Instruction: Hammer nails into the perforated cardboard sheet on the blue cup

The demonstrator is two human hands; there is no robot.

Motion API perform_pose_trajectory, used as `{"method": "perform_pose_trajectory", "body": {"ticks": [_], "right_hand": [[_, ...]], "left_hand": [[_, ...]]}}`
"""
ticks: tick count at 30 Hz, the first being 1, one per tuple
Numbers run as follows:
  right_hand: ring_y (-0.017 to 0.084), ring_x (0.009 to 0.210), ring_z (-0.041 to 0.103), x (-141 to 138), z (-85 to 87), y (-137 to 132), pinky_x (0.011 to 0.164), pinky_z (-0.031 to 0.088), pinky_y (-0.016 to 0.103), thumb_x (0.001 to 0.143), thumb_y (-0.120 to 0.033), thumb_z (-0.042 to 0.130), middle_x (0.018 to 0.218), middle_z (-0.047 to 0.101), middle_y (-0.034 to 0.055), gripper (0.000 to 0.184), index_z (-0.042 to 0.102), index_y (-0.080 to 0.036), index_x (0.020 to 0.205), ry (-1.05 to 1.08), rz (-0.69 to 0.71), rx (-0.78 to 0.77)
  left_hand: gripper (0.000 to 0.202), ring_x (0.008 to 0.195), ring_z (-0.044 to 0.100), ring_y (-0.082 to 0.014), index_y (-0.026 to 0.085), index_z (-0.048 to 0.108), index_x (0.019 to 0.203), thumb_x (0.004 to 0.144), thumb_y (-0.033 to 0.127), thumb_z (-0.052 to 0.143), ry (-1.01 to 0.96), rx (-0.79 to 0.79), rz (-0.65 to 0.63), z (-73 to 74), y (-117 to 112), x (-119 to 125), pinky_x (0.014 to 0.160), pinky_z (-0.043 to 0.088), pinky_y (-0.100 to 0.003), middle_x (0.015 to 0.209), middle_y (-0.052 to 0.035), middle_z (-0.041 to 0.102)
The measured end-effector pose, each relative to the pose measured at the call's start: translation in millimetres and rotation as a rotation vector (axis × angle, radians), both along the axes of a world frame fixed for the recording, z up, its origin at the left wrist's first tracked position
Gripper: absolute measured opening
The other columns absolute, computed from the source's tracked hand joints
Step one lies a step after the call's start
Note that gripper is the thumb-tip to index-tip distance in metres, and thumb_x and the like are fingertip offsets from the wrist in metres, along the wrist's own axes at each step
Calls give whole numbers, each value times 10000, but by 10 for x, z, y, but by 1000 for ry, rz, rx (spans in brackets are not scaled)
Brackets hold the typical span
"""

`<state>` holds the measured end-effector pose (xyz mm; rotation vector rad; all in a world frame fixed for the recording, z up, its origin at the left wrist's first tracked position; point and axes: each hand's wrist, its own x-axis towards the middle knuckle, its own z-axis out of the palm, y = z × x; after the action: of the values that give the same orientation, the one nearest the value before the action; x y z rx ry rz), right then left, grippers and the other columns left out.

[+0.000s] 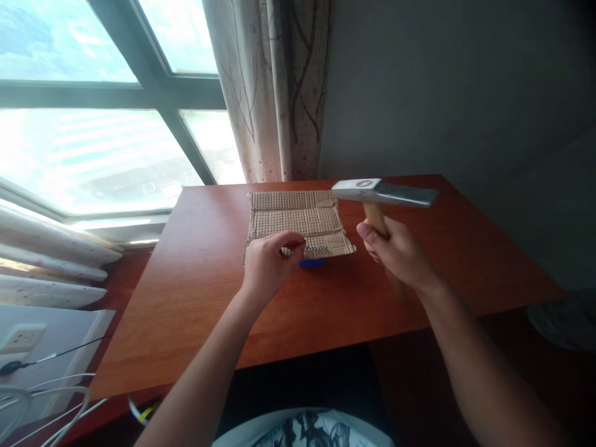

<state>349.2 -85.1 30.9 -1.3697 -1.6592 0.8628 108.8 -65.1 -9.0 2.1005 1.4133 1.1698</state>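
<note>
My right hand is wrapped round the wooden handle of a hammer. The hammer's metal head is raised above the table, right of a sheet of cardboard full of rows of small holes. At the sheet's near edge, my left hand pinches a nail between thumb and forefinger; only its small dark tip shows. Close to those fingertips, a row of small metal nails sits in the cardboard. Under the near edge a blue object peeks out, mostly covered by the sheet.
The cardboard lies on a reddish-brown wooden table. Behind it hang patterned curtains, with a window at the left and a grey wall at the right. White cables run beside the table's left corner, below a wall socket.
</note>
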Motion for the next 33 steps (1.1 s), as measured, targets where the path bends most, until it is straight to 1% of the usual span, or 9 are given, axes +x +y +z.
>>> {"method": "perform_pose_trajectory", "body": {"ticks": [3, 6, 10, 13, 17, 21, 27, 33], "right_hand": [[98, 538, 424, -14, 181, -53, 507, 287, 257, 946, -559, 514, 609, 475, -37, 422, 471, -206, 718, -246, 106, -40], [99, 533, 440, -69, 314, -80, 518, 293, 259, 979, -532, 459, 597, 489, -38, 435, 472, -202, 696, -364, 183, -79], [99, 522, 427, -146, 435, -95, 517, 275, 270, 992, -520, 432, 580, 479, -39, 451, 465, -201, 674, -443, 168, -85], [105, 520, 437, -186, 499, -111, 527, 278, 279, 1001, -520, 402, 571, 476, -37, 455, 491, -202, 689, -464, 144, -73], [107, 528, 453, -221, 498, -129, 537, 288, 282, 1008, -507, 385, 578, 493, -31, 456, 480, -203, 681, -472, 147, -71], [106, 543, 465, -226, 465, -138, 539, 292, 279, 1007, -502, 388, 608, 523, -27, 450, 470, -203, 680, -485, 157, -92], [109, 544, 483, -220, 501, -187, 540, 297, 275, 1014, -496, 378, 601, 513, -27, 441, 479, -205, 698, -479, 131, -62], [106, 520, 449, -242, 466, -205, 511, 279, 265, 1009, -475, 399, 589, 513, -28, 432, 476, -208, 679, -491, 172, -135]], "left_hand": [[66, 628, 668, -116, 204, 742, 832, 794, 206, 688, -2, 0, -2, -1, -4, 2, 564, 494, -198, 742, 20, 752], [73, 633, 667, -118, 207, 747, 837, 797, 209, 685, -8, -5, -3, -9, -4, 2, 573, 493, -202, 754, 18, 754], [81, 618, 651, -110, 209, 748, 839, 788, 195, 687, -3, -14, 2, -25, 2, 0, 573, 478, -197, 744, 21, 746], [79, 586, 620, -99, 211, 745, 830, 793, 196, 677, 3, -15, 3, -24, 2, 0, 559, 456, -193, 710, 25, 726], [76, 548, 573, -91, 211, 746, 813, 803, 226, 672, 17, -9, 11, -6, -4, 6, 537, 425, -196, 657, 26, 688], [74, 543, 557, -89, 211, 747, 795, 801, 235, 678, 26, -14, 28, 9, -11, 12, 531, 407, -199, 657, 25, 683], [85, 540, 546, -89, 210, 747, 808, 809, 228, 665, 14, -15, 24, 8, -17, 14, 542, 407, -200, 648, 24, 674], [84, 538, 536, -95, 210, 751, 803, 800, 237, 671, 49, -28, 28, -13, -11, 5, 524, 385, -198, 600, 27, 635]]}}
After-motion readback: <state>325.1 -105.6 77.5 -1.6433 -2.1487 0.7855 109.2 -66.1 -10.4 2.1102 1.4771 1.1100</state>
